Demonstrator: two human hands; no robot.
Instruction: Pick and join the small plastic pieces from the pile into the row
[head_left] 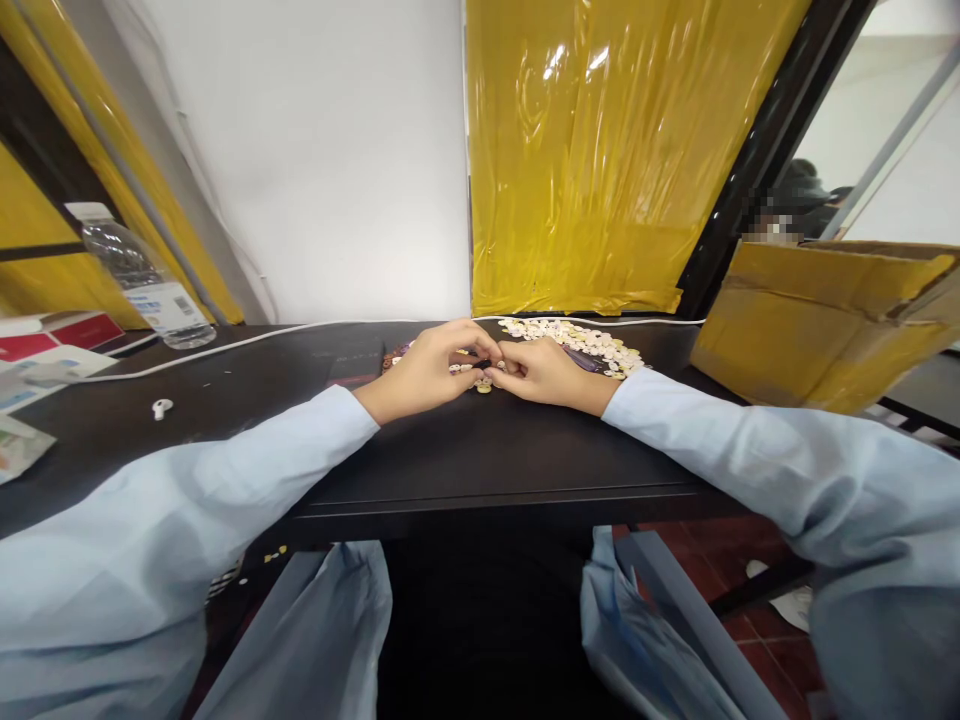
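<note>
My left hand (429,372) and my right hand (551,373) meet at the fingertips over the far part of the dark table. The left thumb and fingers curl in a pinch at a small black piece (482,364); its kind is too small to tell. Closed too, my right fingers press together right beside it, and what they hold is hidden. Small pale discs that look like buttons (592,343) lie in a heap behind and beside my right hand. A few more discs (484,386) show beneath the fingertips, and reddish ones (394,356) lie behind my left hand.
On the left of the table (480,460) are a clear bottle (161,290), a white earbud (161,408) and packets (52,345). A white cable (225,343) runs along the back. An open cardboard box (810,320) stands at right. Beyond it a person's dark head (802,195) shows.
</note>
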